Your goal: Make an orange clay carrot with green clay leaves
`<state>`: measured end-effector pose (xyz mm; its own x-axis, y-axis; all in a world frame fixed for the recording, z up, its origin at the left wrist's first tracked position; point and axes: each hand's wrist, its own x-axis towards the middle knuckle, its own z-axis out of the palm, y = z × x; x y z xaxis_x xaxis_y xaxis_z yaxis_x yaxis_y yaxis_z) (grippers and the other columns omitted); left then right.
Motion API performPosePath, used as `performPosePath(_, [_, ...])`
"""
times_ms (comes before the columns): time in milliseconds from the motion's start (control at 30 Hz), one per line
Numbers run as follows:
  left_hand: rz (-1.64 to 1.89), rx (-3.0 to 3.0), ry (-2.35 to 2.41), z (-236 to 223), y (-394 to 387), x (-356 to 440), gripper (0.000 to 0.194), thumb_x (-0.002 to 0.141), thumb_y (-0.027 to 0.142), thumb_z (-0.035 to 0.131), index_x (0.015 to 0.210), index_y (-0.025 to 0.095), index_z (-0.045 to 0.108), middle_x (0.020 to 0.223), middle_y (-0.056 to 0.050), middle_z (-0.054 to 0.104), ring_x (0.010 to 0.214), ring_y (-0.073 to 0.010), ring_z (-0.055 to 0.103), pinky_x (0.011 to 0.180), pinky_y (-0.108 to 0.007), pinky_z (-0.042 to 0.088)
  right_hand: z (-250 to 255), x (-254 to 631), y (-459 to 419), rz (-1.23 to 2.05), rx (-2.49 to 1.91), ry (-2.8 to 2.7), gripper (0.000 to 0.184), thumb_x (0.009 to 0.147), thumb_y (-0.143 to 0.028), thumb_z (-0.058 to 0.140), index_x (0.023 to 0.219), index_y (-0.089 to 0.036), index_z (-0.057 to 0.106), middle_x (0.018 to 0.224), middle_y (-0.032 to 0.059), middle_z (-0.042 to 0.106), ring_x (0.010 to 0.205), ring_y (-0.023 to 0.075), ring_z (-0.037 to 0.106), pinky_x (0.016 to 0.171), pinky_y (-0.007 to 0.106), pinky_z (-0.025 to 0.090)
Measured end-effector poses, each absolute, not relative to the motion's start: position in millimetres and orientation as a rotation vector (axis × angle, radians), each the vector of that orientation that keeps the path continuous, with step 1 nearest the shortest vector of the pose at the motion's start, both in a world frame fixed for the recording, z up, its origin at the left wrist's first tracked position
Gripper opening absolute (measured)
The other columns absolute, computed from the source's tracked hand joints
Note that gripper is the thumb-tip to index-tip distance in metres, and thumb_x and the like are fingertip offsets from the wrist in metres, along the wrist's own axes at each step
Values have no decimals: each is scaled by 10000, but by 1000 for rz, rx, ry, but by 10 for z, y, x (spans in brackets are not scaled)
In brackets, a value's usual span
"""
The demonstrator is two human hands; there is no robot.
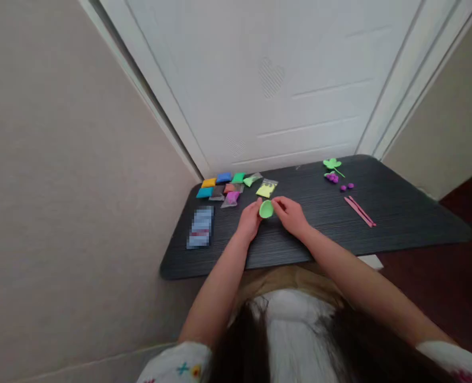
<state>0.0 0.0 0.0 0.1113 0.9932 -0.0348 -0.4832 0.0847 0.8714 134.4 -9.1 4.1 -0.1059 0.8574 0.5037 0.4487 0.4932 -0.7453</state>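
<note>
Between my two hands, above the front middle of the dark table, is a light green cup-shaped piece of modelling clay [266,209]. My left hand [250,219] is closed on its left side. On the right rim, the fingers of my right hand [291,214] pinch the edge. Just behind the hands lies a clear bag of yellow-green clay [267,188]. Farther right are a green clay leaf shape with a stem [332,164], a cluster of purple clay balls [332,177] and two loose purple balls [346,187].
Several colored clay packets [224,177] lie at the table's back left. A blurred blue phone-like rectangle [200,227] is at the left edge. Pink clay tools [360,211] rest on the right of the table [308,234]. A white door [236,90] stands behind it, a wall [80,213] at left.
</note>
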Motion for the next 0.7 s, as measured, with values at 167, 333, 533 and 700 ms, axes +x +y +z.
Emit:
performPosePath(167, [1282,817,835,89,-53,29,285,637,399,634,658,121,572,589,12,557,544,-72,469,566,-215,347,95,1347,-126,544,-1091,-1715,256,831,-340,383,865,-183,583,786,28,611,703,141,540,656,255,402])
performPosePath(333, [1273,845,808,78,-55,16,295,633,403,636,699,121,584,651,-8,586,584,-84,494,595,-225,364,83,1345,-110,565,-1075,-1713,206,785,-324,465,878,-179,578,775,24,604,673,135,532,643,253,411])
performPosePath(533, [1256,844,806,66,-35,-8,298,641,417,624,697,129,571,636,5,568,586,-83,488,590,-223,363,85,1342,-98,572,-1069,-1712,200,799,-319,440,857,-187,579,767,22,600,675,133,529,646,255,414])
performPosePath(700, [1275,828,795,54,-13,-13,282,632,396,640,683,127,571,614,13,558,568,-74,480,581,-216,361,102,1351,-105,558,-1069,-1725,207,811,-314,421,847,-186,579,751,15,595,666,128,517,640,249,404])
